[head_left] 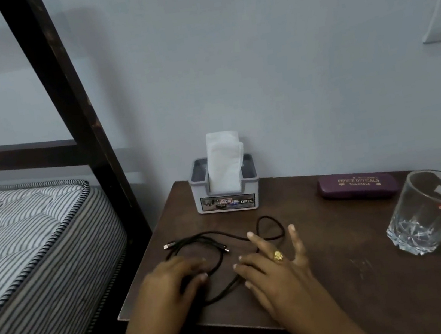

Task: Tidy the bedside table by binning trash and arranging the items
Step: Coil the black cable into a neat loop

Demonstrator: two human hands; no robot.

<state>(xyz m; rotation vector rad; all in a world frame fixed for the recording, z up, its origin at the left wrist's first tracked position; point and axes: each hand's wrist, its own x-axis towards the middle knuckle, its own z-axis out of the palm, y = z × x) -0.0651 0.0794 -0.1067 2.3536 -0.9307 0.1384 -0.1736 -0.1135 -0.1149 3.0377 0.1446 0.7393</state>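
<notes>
A black charging cable (pixel 213 241) lies in loose loops on the dark wooden bedside table (pixel 340 249), near its front left corner. My left hand (pixel 171 283) lies over the left part of the loops, fingers bent down onto the cable. My right hand (pixel 274 264), wearing a gold ring, has its fingers spread and straight, touching the cable's right loop. A grey tissue holder (pixel 226 191) with white tissues stands at the back. A purple spectacle case (pixel 358 185) lies at the back right. A clear drinking glass (pixel 429 210) stands at the right.
A striped mattress (pixel 24 239) on a dark bed frame (pixel 69 103) is close to the table's left side. A pale wall runs behind the table. Bare tabletop shows between my right hand and the glass.
</notes>
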